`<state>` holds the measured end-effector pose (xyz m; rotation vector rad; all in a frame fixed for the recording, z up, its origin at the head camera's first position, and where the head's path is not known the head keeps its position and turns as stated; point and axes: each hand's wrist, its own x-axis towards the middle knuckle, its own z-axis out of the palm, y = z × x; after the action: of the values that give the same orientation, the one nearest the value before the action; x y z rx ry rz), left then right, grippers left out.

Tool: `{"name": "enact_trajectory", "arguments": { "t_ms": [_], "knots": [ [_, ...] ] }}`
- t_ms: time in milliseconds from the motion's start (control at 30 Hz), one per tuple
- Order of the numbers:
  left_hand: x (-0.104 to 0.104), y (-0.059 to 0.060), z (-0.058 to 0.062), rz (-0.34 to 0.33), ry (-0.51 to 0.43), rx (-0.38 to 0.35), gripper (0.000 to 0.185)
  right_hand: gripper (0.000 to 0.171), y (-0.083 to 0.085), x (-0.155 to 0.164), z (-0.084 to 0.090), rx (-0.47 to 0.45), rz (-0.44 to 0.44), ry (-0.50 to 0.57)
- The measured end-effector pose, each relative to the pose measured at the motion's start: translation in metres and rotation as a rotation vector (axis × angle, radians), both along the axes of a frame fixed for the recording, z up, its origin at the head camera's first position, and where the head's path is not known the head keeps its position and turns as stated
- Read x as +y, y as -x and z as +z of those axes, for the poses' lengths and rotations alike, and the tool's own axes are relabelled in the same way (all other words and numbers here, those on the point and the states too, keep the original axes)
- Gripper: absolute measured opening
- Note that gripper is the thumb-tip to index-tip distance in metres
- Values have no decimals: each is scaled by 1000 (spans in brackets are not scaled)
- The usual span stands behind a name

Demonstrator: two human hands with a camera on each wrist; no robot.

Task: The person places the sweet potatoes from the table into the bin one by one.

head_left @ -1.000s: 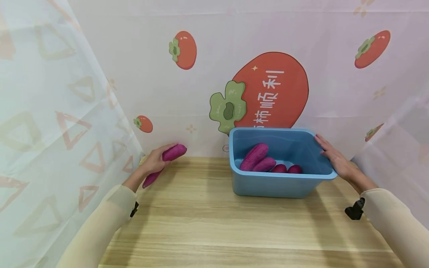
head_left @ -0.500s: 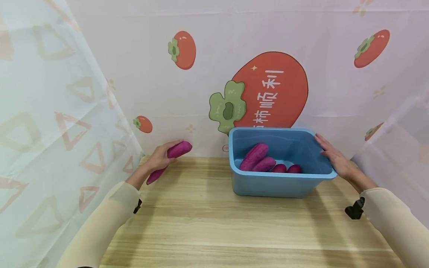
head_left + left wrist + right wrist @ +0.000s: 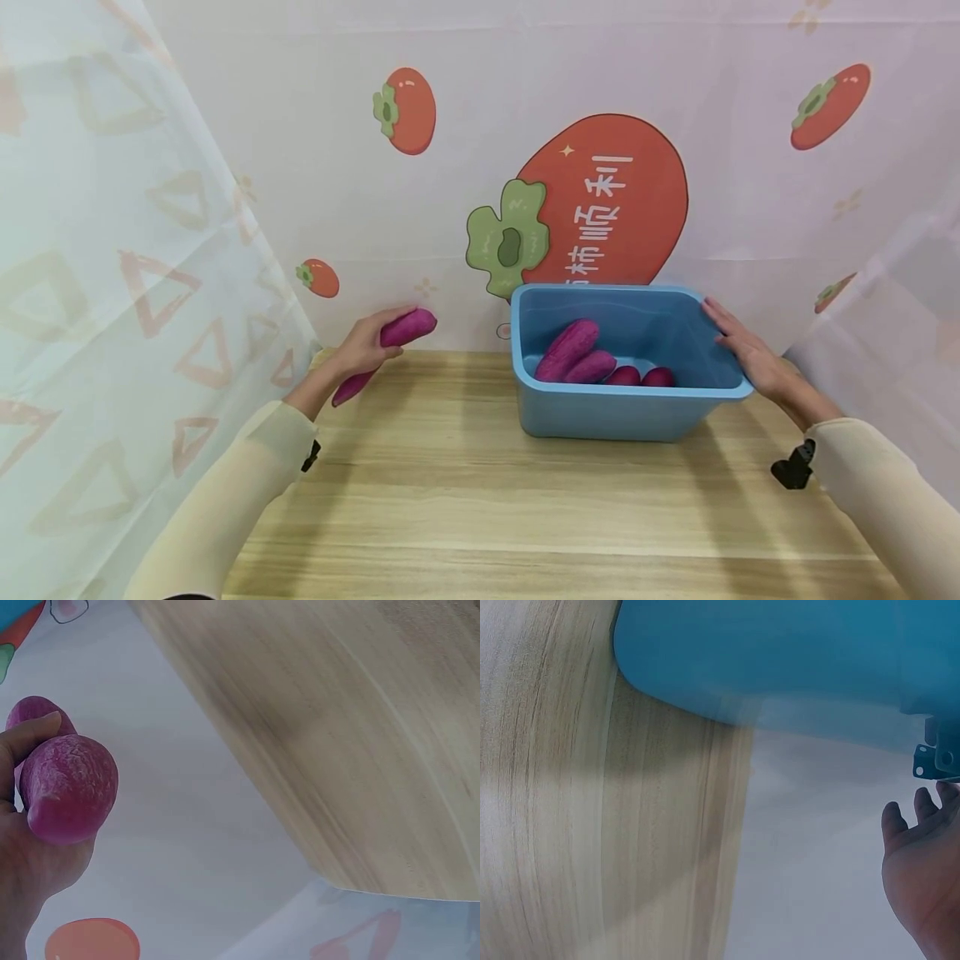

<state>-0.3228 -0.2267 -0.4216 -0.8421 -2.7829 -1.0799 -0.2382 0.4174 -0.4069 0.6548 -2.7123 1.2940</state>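
My left hand [image 3: 365, 346] grips a long purple sweet potato [image 3: 407, 328] near the back left of the table, its thick end pointing right and its thin end showing below the hand. In the left wrist view the thumb lies across the sweet potato [image 3: 71, 791], which bulges out on both sides. On the right stands a blue plastic bin [image 3: 600, 414] with several purple sweet potatoes [image 3: 567, 351] inside. My right hand [image 3: 753, 354] rests at the bin's right rim with its fingers fairly straight; the right wrist view shows the fingertips [image 3: 893, 817] beside the blue wall.
The wooden table [image 3: 450, 500] ends at a white fabric backdrop [image 3: 300, 125] printed with persimmons. A side sheet [image 3: 105, 333] hangs close to the left arm, and another [image 3: 900, 317] to the right. Black wrist devices [image 3: 793, 467] stick out below the sleeves.
My left hand has moved a little right and toward the backdrop, carrying the sweet potato. The right hand and the bin have stayed in place.
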Motion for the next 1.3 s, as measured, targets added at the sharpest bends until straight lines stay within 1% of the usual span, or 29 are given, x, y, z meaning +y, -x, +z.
{"name": "enact_trajectory", "arguments": {
  "t_ms": [367,500,633,767,933,1100,1300],
  "knots": [
    [6,0,12,-2,-11,-9,80,56,2,-1,0,-14,-11,-9],
    [8,-1,17,-7,-14,15,81,55,2,-1,-3,13,-5,-9],
    [12,0,21,-4,-11,19,81,55,3,-1,-4,31,-2,-9],
    [15,2,22,-2,-15,11,81,55,2,-1,-2,12,-3,-5],
    [21,3,25,-11,-19,25,80,56,1,-1,-1,-12,-8,-9],
    [28,2,31,-11,-17,30,79,56,1,0,-1,-9,-2,-7],
    [35,3,37,-40,-22,45,78,56,1,1,-2,-6,-2,-5]
  ]
}}
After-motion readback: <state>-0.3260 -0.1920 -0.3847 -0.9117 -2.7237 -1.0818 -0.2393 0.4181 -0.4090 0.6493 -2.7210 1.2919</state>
